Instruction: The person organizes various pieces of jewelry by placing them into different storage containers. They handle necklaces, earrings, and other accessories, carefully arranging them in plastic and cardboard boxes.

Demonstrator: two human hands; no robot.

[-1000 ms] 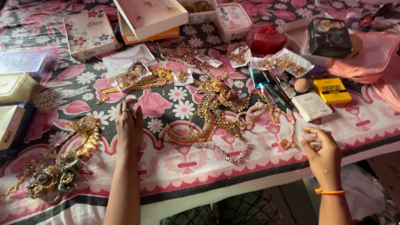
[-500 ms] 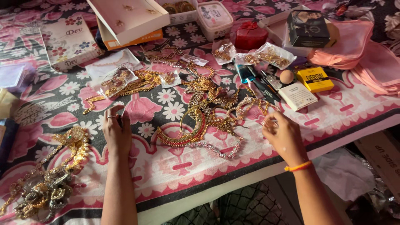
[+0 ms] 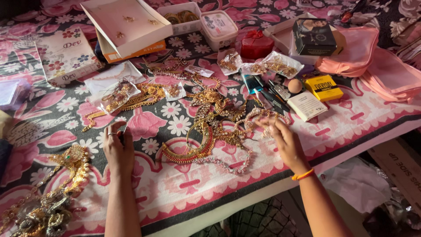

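A flowered pink cloth covered the desk, giving the gold jewellery heap a soft bed. The right hand reached into the heap's right edge, its grip pinching a fine beaded chain. The left hand lay flat on the cloth, fingers pressed together, holding nothing.

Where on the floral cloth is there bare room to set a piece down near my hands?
Bare cloth runs along the near edge between left hand and right hand, below the gold necklace pile. Another patch lies right of the cream box. The middle and far side are crowded.
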